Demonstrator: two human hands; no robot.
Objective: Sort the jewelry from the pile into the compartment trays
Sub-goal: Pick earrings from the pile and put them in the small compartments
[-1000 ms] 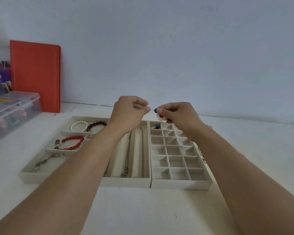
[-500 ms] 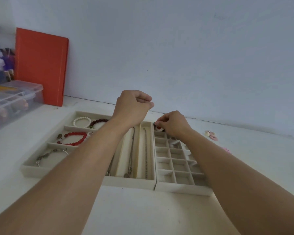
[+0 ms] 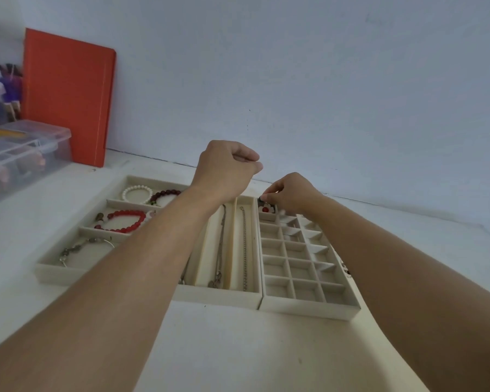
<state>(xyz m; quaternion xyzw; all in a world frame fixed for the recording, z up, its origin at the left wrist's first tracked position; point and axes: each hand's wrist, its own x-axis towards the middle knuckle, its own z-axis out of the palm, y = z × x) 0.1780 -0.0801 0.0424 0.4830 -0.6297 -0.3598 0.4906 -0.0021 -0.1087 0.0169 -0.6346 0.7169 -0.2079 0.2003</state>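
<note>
One small flower charm (image 3: 267, 208), white with a red middle, sits in the far corner cell of the grid tray (image 3: 309, 305). The right hand (image 3: 292, 193) is right over it, its fingers (image 3: 266, 197) pinched close on a tiny dark piece; I cannot tell if they touch the flower too. The charm looks light and hard, maybe easy to chip, so it is best taken gently by its edges. The left hand (image 3: 224, 168) hangs above that tray's left side, fingers curled tight; whether it holds a thin thing I cannot tell. Left of the grid tray lies a long tray (image 3: 218, 298) with two chains showing, and further left a bracelet tray (image 3: 51, 271) with four bracelets. Far left of the grid tray stand an orange book (image 3: 68, 94) and a clear box (image 3: 26, 148) on the surface (image 3: 238, 349).
</note>
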